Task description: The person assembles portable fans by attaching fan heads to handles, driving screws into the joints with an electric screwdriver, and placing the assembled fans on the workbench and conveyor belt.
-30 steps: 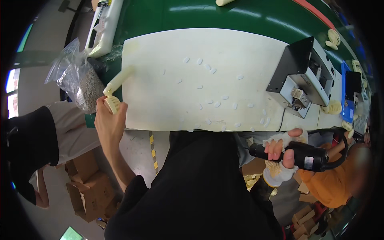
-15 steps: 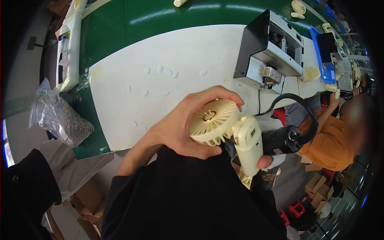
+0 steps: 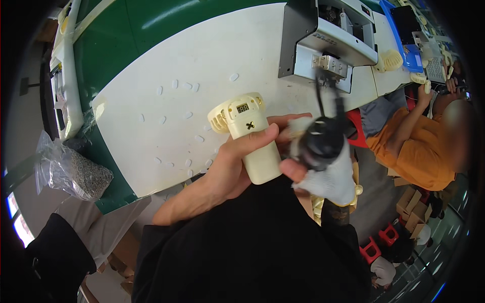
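The cream handheld fan [image 3: 250,139] is lying in your grip just above the near edge of the white mat [image 3: 202,65], its long axis running from the round grille head at upper left down to the handle butt at lower right, with the small display and a dark cross-shaped mark facing up at you. Your left hand [image 3: 237,164] is wrapping the handle, thumb pressing across its front and fingers closing behind, so it is clamped on the fan. Your right hand [image 3: 328,171], in a white cloth glove, is gripping a dark powered screwdriver [image 3: 321,141] touching the fan's right side, its black cable rising toward the grey metal machine [image 3: 323,38]. Small pale oval plastic pieces [image 3: 177,83] are lying scattered over the smooth mat. To the left, a crinkled clear bag of tiny grey parts [image 3: 76,171] is sitting off the green table [image 3: 146,25]. A person in an orange shirt [image 3: 419,146] is working at right.
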Motion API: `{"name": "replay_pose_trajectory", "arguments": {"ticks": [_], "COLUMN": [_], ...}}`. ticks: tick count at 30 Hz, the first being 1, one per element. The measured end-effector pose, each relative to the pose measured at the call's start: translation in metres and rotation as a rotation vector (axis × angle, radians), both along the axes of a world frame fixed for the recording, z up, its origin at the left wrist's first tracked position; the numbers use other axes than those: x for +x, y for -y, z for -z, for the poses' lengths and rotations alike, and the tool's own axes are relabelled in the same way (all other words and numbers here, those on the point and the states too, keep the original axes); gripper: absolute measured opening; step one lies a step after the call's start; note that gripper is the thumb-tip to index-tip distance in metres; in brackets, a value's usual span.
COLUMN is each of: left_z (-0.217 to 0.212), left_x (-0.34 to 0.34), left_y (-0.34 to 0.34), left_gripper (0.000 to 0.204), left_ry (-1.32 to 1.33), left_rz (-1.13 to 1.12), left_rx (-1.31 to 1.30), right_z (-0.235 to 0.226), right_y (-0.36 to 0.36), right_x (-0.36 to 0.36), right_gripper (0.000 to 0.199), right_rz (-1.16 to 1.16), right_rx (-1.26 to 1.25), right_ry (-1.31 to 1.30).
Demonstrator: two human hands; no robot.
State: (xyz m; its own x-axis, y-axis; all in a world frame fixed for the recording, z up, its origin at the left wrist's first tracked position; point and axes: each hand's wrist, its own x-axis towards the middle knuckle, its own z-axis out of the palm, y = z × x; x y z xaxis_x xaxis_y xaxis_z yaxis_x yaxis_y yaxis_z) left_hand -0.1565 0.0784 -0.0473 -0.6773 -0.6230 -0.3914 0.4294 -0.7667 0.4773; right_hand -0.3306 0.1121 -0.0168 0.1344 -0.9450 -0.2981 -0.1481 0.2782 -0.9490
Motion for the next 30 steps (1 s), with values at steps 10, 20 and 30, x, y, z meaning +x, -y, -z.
{"name": "replay_pose_trajectory", "arguments": {"ticks": [10, 20, 30], "left_z": [0.025, 0.034, 0.027], "left_x": [-0.024, -0.032, -0.046], "left_y": [0.007, 0.002, 0.002], "left_gripper": [0.037, 0.024, 0.02], "left_ry": [-0.317, -0.358, -0.178], "left_rz": [0.231, 0.152, 0.134], "left_rx": [0.214, 0.309, 0.317], "right_z": [-0.055, -0.026, -0.083], "right_y": [0.028, 0.084, 0.013], "right_x": [-0.062, -0.108, -0.053], "right_gripper": [0.017, 0.031, 0.031], "right_rz": [0.163, -0.222, 0.04], "right_rx": [-0.628, -0.499, -0.53], "right_ry": [0.279, 0.417, 0.22]}}
